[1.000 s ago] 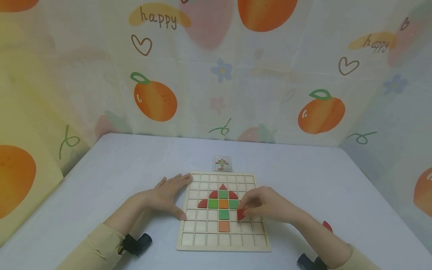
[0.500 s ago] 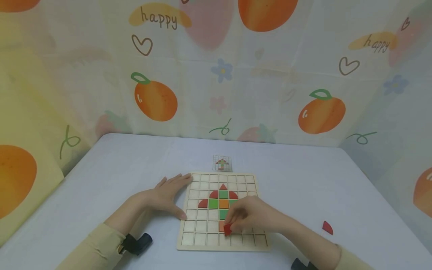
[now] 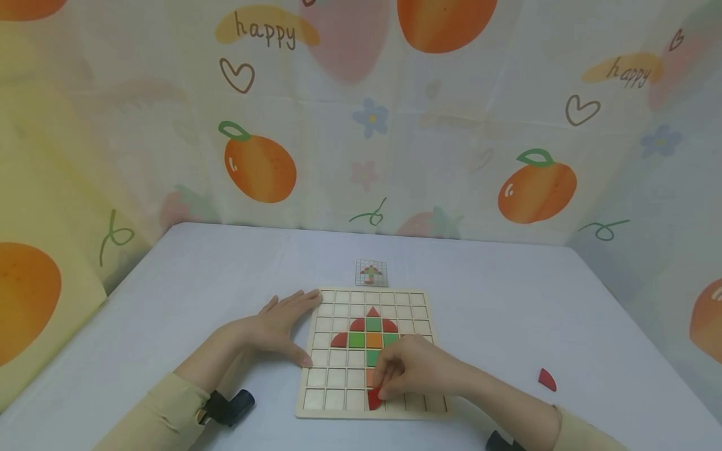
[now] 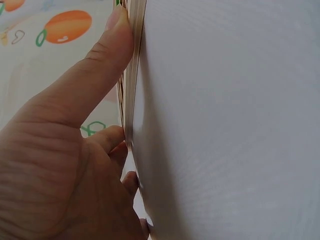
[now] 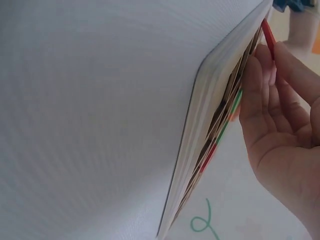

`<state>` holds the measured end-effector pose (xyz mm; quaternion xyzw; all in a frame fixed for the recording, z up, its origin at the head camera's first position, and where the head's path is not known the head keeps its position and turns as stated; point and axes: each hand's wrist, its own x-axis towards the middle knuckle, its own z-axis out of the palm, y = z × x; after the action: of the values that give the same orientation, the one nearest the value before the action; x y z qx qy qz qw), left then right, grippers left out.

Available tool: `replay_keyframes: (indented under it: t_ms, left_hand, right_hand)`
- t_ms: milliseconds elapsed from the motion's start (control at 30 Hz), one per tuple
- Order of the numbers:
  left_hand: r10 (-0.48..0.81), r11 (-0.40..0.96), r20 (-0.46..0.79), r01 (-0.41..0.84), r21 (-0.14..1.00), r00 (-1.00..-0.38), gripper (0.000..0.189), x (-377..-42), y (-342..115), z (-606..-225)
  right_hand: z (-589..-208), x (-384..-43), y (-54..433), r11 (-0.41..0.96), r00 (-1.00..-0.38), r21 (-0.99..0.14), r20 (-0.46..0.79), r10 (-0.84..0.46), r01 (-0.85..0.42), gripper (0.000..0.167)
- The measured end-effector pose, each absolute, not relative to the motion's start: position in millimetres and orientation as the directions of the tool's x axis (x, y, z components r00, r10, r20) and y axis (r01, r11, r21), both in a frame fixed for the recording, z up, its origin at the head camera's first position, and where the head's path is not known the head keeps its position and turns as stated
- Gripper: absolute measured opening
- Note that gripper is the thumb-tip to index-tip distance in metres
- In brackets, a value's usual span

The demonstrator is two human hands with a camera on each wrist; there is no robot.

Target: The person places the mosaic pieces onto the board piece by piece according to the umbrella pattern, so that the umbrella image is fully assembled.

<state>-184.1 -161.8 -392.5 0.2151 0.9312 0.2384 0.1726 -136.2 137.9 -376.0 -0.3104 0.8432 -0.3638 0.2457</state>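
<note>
A light wooden grid board [image 3: 328,399] lies on the table, bearing a figure of coloured pieces: red rounded ones, a red triangle [image 3: 373,312], green squares [image 3: 356,340] and orange squares [image 3: 373,340]. Over its bottom row, my right hand [image 3: 420,369] pinches a red quarter-circle piece [image 3: 374,401] between thumb and fingers. The right wrist view shows that red piece [image 5: 268,39] tilted, one end at the board. My left hand [image 3: 273,331] rests along the board's left edge, fingers spread; in the left wrist view its thumb [image 4: 102,55] touches the rim. My right hand covers part of the board's right side.
A small pattern card [image 3: 371,273] with a similar figure lies just behind the board. One more red quarter-circle piece [image 3: 546,379] lies on the white table [image 3: 485,282] to the right. A fruit-printed cloth [image 3: 366,156] hangs behind the table.
My right hand has moved left and toward the board's near edge with the red piece, from the right of the figure down to the bottom row. My left hand has stayed put.
</note>
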Motion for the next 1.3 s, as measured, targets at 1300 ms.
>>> replay_keyframes:
  t_ms: [1300]
  left_hand:
    - [0.483,0.800,-0.220,0.325,0.504,-0.847,0.119,-188.1,-162.6,-397.9]
  right_hand:
    - [-376.6,-137.7,138.8,0.599,-0.708,-0.713,-0.207,-0.676,-0.364,0.006]
